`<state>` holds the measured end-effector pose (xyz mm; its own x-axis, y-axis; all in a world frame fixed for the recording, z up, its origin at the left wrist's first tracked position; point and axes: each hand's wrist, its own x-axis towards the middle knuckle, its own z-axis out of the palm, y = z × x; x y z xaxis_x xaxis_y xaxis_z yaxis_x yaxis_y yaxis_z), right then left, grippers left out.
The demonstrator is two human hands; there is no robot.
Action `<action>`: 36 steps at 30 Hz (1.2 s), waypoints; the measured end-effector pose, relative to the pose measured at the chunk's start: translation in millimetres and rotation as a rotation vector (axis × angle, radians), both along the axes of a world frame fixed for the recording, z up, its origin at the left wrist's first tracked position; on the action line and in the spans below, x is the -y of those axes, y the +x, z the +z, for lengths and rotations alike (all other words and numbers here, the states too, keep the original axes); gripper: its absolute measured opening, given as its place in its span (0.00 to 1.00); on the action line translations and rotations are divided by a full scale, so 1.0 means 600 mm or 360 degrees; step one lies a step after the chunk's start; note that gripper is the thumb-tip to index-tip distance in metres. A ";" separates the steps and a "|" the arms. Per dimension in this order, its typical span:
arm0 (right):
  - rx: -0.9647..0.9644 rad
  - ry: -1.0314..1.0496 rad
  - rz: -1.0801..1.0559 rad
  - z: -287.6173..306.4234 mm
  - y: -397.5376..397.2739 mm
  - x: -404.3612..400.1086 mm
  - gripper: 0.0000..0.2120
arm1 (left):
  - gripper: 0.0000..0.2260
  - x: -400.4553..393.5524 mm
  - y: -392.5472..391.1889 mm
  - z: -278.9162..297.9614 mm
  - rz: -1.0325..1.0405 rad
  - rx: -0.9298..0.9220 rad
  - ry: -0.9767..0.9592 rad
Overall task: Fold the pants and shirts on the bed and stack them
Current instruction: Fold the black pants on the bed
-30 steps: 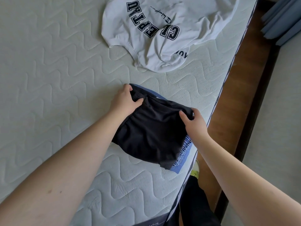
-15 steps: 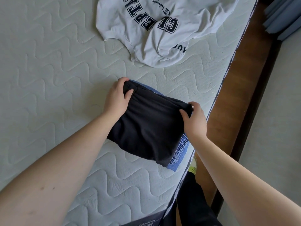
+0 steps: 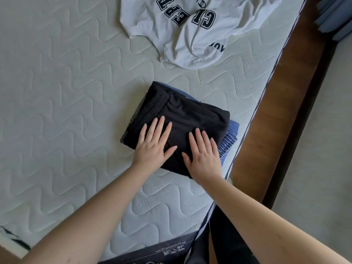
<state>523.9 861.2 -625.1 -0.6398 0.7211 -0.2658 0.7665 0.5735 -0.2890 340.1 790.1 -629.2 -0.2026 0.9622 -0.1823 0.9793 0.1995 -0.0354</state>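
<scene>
Quilted mattress (image 3: 57, 92), pale grey-white with a wavy stitch pattern; wooden bed frame (image 3: 282, 111) is seen along its right side, with grey floor (image 3: 314, 168) beyond.

Change from the earlier frames: the far corners of the black pants (image 3: 190, 115) were pinched between fingers and thumbs half a second ago; both grips are now released, and the palms are laid flat on the near half of the garment.

Left hand (image 3: 154, 143): fingers straight and slightly spread, pressed on the black fabric, fingertips just short of the elastic waistband, thumb pointed toward the other hand. Nothing is grasped.

Right hand (image 3: 204, 155): fingers straight, pressed flat beside the left hand, heel of the palm at the near edge of the fold. Nothing is grasped.

Black pants: folded into a rough rectangle, set on top of folded blue jeans (image 3: 229, 138), whose frayed hem and edge are shown at the right and far side. The stack is placed near the mattress's right edge.

White T-shirt (image 3: 182, 35): unfolded and crumpled, with dark block lettering, placed farther up the mattress, apart from the stack.
</scene>
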 end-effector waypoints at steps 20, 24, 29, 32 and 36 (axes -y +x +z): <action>0.0216 0.0017 0.0076 0.211 0.073 -0.104 0.29 | 0.24 -0.047 0.006 0.266 0.0108 0.0127 0.0007; 0.0177 0.0172 0.0125 0.329 0.086 -0.099 0.26 | 0.23 -0.044 0.043 0.357 0.0194 0.0183 -0.0014; 0.0251 0.0272 0.0099 0.485 0.114 -0.078 0.27 | 0.21 -0.029 0.093 0.512 0.0210 0.0257 0.0258; 0.0197 0.0269 0.0061 0.564 0.132 -0.056 0.28 | 0.16 -0.012 0.114 0.575 0.0132 0.0234 0.0456; 0.0006 0.0401 0.0029 0.644 0.179 -0.015 0.26 | 0.13 0.017 0.142 0.644 0.0005 0.0189 0.0726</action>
